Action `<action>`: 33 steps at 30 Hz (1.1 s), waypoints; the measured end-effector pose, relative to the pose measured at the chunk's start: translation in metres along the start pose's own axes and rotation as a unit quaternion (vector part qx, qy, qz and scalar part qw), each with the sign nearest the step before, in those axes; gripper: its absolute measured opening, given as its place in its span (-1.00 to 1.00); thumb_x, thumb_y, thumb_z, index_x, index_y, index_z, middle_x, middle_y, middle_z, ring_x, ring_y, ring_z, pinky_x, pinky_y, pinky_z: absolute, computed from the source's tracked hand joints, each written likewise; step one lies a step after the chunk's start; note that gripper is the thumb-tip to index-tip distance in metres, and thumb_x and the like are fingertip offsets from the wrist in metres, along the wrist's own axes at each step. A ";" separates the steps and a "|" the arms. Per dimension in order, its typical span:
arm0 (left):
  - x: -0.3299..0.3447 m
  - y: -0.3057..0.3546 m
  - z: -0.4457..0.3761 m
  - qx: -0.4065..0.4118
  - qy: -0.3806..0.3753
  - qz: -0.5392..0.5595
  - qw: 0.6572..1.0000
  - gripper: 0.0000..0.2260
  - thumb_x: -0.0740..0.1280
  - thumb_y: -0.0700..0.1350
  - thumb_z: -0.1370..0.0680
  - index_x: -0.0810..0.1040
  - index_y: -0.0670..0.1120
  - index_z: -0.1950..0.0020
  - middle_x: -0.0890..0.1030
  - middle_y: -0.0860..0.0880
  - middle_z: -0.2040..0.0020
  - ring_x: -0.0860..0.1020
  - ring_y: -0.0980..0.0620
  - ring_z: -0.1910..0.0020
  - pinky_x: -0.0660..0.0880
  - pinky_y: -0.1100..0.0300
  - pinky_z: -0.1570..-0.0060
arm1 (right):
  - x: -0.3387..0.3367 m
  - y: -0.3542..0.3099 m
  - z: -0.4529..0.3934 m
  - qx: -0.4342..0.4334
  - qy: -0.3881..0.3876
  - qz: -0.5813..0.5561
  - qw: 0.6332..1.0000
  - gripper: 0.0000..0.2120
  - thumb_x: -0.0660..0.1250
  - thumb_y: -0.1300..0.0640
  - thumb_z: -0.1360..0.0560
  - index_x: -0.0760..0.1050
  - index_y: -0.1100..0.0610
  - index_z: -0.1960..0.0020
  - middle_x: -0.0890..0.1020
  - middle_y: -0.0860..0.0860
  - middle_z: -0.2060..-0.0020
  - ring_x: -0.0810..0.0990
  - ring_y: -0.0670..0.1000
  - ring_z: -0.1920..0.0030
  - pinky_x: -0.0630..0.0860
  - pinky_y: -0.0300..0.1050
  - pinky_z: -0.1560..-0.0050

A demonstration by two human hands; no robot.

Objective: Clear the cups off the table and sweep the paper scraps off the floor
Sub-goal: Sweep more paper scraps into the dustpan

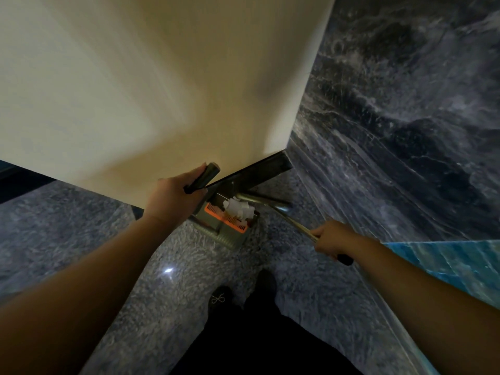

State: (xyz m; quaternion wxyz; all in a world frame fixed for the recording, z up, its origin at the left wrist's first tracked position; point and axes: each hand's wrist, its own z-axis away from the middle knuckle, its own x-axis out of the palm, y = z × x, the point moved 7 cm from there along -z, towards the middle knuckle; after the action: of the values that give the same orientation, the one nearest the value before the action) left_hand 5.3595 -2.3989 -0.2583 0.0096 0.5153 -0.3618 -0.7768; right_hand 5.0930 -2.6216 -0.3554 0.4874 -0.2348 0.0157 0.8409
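My left hand [176, 196] grips the dark handle [204, 177] of a grey dustpan [230, 234] with an orange comb strip, standing on the speckled floor in the corner. White paper scraps [238, 209] lie piled inside the pan. My right hand [331, 238] grips a thin metal broom stick [295, 221], whose lower end reaches down beside the scraps. The broom's bristles are hard to make out. No cups are in view.
A cream wall [135, 90] with a dark skirting [257, 171] meets a dark marbled wall [405, 117] at the corner. A bright blue marbled panel [446, 263] is at the right. My dark shoes [243, 293] stand on the grey floor [67, 226] just behind the pan.
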 end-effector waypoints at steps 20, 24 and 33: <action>-0.005 -0.015 0.011 0.005 -0.006 -0.011 1.000 -0.50 0.42 -0.09 -0.51 0.41 0.18 -0.42 0.64 -0.08 -0.15 0.60 -0.08 0.04 0.51 0.15 0.08 | 0.030 0.020 0.059 0.032 0.047 -0.288 0.956 -0.65 0.28 0.42 -0.44 0.57 0.26 -0.20 0.51 0.17 0.45 0.40 -0.02 0.59 0.38 -0.19 0.51; -0.008 -0.018 0.015 0.012 0.004 -0.005 1.000 -0.50 0.43 -0.10 -0.49 0.43 0.15 -0.41 0.65 -0.10 -0.13 0.61 -0.13 0.03 0.55 0.08 0.05 | 0.029 0.022 0.060 0.047 0.054 -0.326 0.943 -0.61 0.28 0.44 -0.44 0.57 0.21 -0.22 0.53 0.11 0.53 0.41 -0.05 0.64 0.37 -0.27 0.56; -0.018 -0.029 0.035 0.029 0.017 0.040 0.999 -0.50 0.47 -0.20 -0.45 0.50 0.06 -0.36 0.67 -0.12 -0.02 0.61 -0.10 0.14 0.51 0.12 0.09 | 0.050 0.021 0.066 0.042 0.055 -0.302 0.951 -0.87 0.26 0.41 -0.39 0.57 0.31 0.15 0.47 0.08 0.55 0.40 -0.04 0.61 0.40 -0.20 0.49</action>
State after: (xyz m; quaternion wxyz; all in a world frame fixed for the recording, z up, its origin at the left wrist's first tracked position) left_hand 5.3499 -2.3508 -0.2533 0.0317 0.5137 -0.4039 -0.7563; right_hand 5.0296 -2.5752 -0.3221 0.7266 -0.2536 0.0060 0.6385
